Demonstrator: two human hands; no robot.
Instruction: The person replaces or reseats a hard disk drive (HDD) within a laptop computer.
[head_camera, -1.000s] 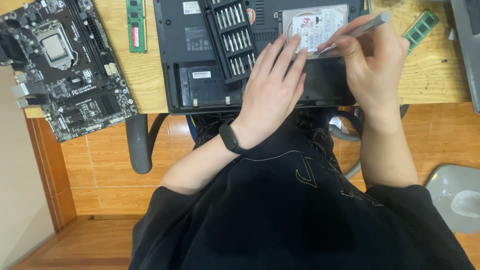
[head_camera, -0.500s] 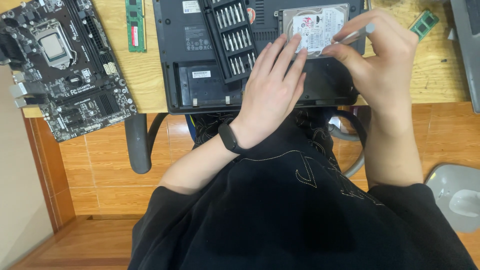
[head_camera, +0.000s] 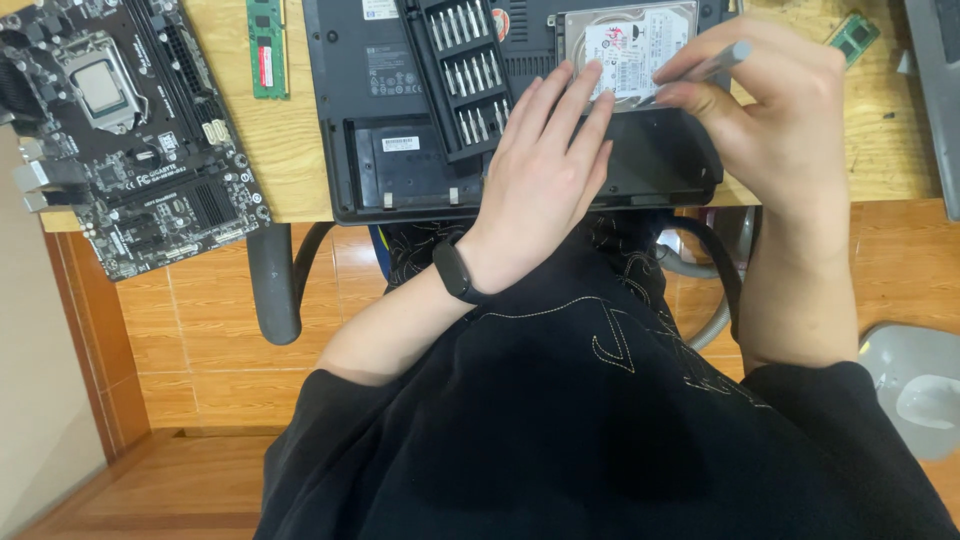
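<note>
A black laptop (head_camera: 400, 110) lies upside down on the wooden desk (head_camera: 285, 150). A silver hard drive (head_camera: 625, 40) sits in its bay at the upper right. My left hand (head_camera: 545, 175) rests flat on the laptop, fingertips touching the drive's lower left edge. My right hand (head_camera: 775, 125) grips a grey screwdriver (head_camera: 710, 68) whose tip meets the drive's lower right edge. A black tray of screwdriver bits (head_camera: 462, 70) lies on the laptop, left of my left hand.
A black motherboard (head_camera: 120, 130) overhangs the desk's left front edge. One green memory stick (head_camera: 267, 45) lies beside it, another (head_camera: 853, 35) at the far right. A black chair armrest (head_camera: 272, 285) stands below the desk over orange floor tiles. A grey object (head_camera: 915, 385) sits lower right.
My right hand has drawn in and turned, bringing the screwdriver from a long slant down to the drive's lower right edge. My left hand has stayed put.
</note>
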